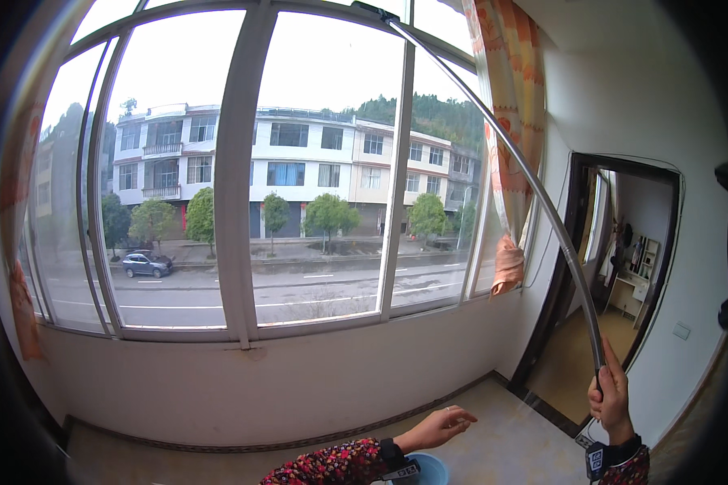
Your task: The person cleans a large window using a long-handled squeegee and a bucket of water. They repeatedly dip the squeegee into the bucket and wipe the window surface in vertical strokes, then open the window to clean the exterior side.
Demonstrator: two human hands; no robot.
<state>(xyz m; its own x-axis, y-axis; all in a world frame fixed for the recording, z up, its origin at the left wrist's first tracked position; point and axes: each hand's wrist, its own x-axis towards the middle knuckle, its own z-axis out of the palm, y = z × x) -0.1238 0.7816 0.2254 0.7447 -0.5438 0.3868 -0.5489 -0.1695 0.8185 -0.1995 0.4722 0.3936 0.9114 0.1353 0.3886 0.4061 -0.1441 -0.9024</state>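
Note:
My right hand (613,394) is closed around the lower end of a long metal pole (544,197), at the right of the view. The pole looks bent by the lens and rises to the upper window frame. Its dark, flat cleaning head (373,11) lies against the top of the sliding window (327,176), partly cut off by the picture's edge. Low in the middle, my left hand (440,427) is held out with its fingers loosely apart, holding nothing. Beneath the left wrist, a light blue basin or bucket (434,468) stands on the tiled floor, half hidden by the sleeve.
A patterned orange curtain (508,139), knotted at its bottom, hangs close behind the pole. Another curtain (21,242) hangs at far left. On the right is an open doorway (613,339) with a dark frame, and a wall switch (681,330) beside it.

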